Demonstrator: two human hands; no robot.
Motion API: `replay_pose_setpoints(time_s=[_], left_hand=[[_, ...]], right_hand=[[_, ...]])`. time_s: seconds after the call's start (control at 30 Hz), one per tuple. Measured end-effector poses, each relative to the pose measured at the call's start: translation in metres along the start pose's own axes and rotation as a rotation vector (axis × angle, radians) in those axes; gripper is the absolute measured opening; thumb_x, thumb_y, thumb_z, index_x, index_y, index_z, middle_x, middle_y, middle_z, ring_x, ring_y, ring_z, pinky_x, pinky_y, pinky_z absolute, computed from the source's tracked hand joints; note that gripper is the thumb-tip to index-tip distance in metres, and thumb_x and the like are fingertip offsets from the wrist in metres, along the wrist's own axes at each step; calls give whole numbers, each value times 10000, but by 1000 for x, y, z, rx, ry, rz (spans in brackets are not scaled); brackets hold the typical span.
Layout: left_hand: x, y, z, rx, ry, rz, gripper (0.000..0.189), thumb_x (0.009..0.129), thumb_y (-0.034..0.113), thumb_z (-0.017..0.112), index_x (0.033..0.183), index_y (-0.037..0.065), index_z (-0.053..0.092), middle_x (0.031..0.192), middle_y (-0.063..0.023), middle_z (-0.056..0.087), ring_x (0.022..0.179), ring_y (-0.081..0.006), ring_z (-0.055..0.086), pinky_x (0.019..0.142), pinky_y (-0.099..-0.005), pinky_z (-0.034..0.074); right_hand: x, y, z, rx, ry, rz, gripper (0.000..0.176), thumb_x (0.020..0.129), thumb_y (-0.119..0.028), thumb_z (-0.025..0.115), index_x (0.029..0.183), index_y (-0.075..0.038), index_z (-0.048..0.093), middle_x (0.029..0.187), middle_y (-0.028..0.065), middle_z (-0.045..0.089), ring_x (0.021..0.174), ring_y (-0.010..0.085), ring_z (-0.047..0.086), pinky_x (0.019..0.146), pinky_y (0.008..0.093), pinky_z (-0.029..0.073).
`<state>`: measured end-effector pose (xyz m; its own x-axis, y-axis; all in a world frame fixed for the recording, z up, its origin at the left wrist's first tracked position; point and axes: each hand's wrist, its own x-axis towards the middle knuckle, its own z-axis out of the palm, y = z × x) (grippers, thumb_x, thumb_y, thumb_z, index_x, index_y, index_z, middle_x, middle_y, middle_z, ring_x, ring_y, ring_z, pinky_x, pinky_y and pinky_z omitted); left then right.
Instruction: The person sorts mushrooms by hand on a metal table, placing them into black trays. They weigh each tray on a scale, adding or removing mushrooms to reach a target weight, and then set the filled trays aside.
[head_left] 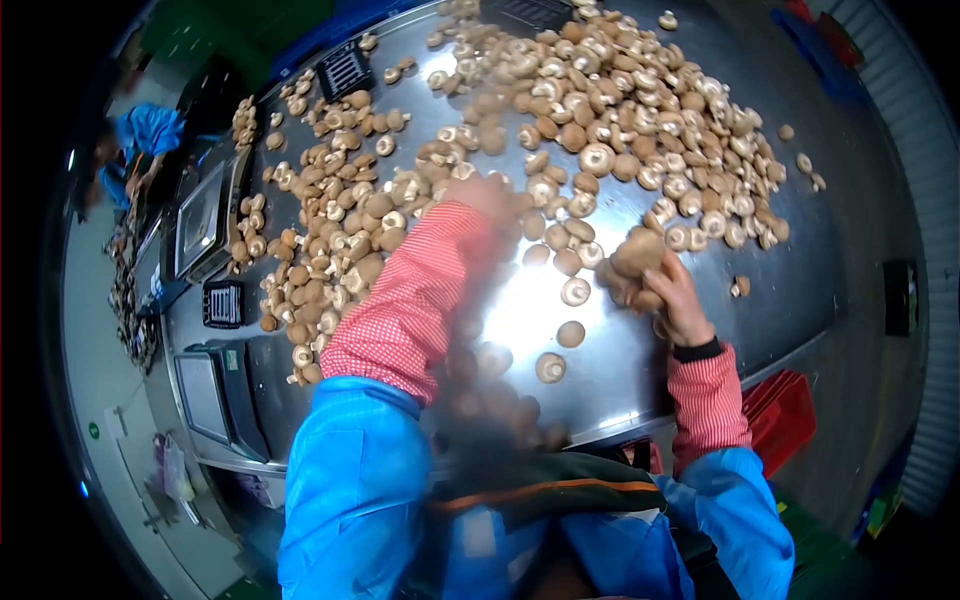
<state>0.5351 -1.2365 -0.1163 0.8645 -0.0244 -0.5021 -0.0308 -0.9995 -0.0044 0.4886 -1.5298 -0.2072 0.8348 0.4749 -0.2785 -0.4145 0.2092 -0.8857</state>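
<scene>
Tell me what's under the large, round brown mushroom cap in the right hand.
More brown mushrooms show below the cap, close to the right hand; the cap and hand cover how many there are.

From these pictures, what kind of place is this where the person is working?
Probably a mushroom sorting or packing workshop: many mushrooms lie heaped on a metal table, scales and a small black tray stand at its side.
</scene>
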Motion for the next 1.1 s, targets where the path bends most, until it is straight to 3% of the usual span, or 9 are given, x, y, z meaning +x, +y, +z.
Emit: replay_pose_setpoints(time_s=[0.1, 0.33, 0.43, 0.57, 0.67, 0.87, 0.97, 1.03, 1.1], left_hand=[[37, -28, 29, -388, 5, -121, 520, 799, 424, 643, 1184, 76, 668, 1069, -149, 711, 1005, -293, 677, 898, -392, 522], [25, -35, 66, -549, 445, 28, 489, 813, 252, 652, 1251, 37, 627, 1043, -131, 713, 888, -214, 698, 812, -333, 545], [-22, 12, 91, -1236, 207, 359, 453, 856, 177, 649, 1282, 33, 597, 1028, -94, 707, 883, -161, 681, 780, -299, 549], [-105, 120, 147, -1338, -654, 635, 450, 906, 223, 663, 1307, 59, 542, 1139, -65, 627, 945, -148, 604, 730, -297, 517], [-138, 203, 243, -1146, -1186, 602, 506, 946, 321, 624, 1347, 43, 491, 1202, -68, 604, 1048, -146, 585, 809, -291, 504], [-228, 287, 292, -876, -1456, 813, 859, 980, 533, 496, 1499, -63, 162, 1444, -193, 420, 1330, -232, 419, 1067, -320, 360], [-229, 287, 312, -904, -1542, 855, 899, 983, 535, 485, 1506, -88, 102, 1458, -218, 400, 1356, -238, 388, 1097, -315, 323], [-221, 278, 311, -941, -1530, 821, 863, 978, 498, 522, 1499, -88, 162, 1404, -216, 475, 1302, -228, 458, 1058, -308, 377], [-200, 265, 308, -874, -1388, 1048, 812, 972, 457, 557, 1485, -82, 231, 1333, -211, 551, 1223, -215, 538, 1004, -307, 434]], right_hand=[[-71, 21, -10, 75, 78, 51, 535, 909, -199, 600, 1386, -30, 426, 1190, 113, 610, 886, 187, 648, 634, 258, 540], [-179, 64, -7, 242, 295, -48, 482, 967, -234, 523, 1386, -50, 373, 949, 181, 618, 792, 245, 654, 587, 326, 552], [-221, 79, -11, 329, 368, -22, 488, 972, -227, 519, 1399, -54, 358, 1000, 178, 613, 787, 249, 652, 593, 331, 544], [-289, 117, -17, 296, 536, 123, 528, 941, -216, 590, 1409, -49, 411, 1123, 108, 613, 777, 196, 646, 597, 278, 532], [-354, 160, -22, 253, 598, 184, 553, 932, -249, 632, 1399, -24, 439, 1221, 88, 587, 1112, 173, 571, 934, 271, 470], [-487, 212, -3, 173, 879, 816, 700, 921, -558, 584, 1374, -38, 464, 1160, 109, 608, 1052, 184, 582, 888, 307, 486], [-550, 293, -25, -260, 903, 1030, 735, 933, -601, 517, 1393, -34, 431, 1133, 164, 644, 1037, 267, 638, 849, 371, 528], [-527, 296, -30, -1066, 764, 1334, 709, 942, -602, 477, 1379, -45, 441, 1120, 235, 658, 1039, 360, 650, 840, 435, 534], [-471, 249, -35, -1110, 936, 1132, 563, 917, -503, 551, 1278, -72, 540, 1064, 254, 669, 957, 382, 659, 815, 450, 527]])
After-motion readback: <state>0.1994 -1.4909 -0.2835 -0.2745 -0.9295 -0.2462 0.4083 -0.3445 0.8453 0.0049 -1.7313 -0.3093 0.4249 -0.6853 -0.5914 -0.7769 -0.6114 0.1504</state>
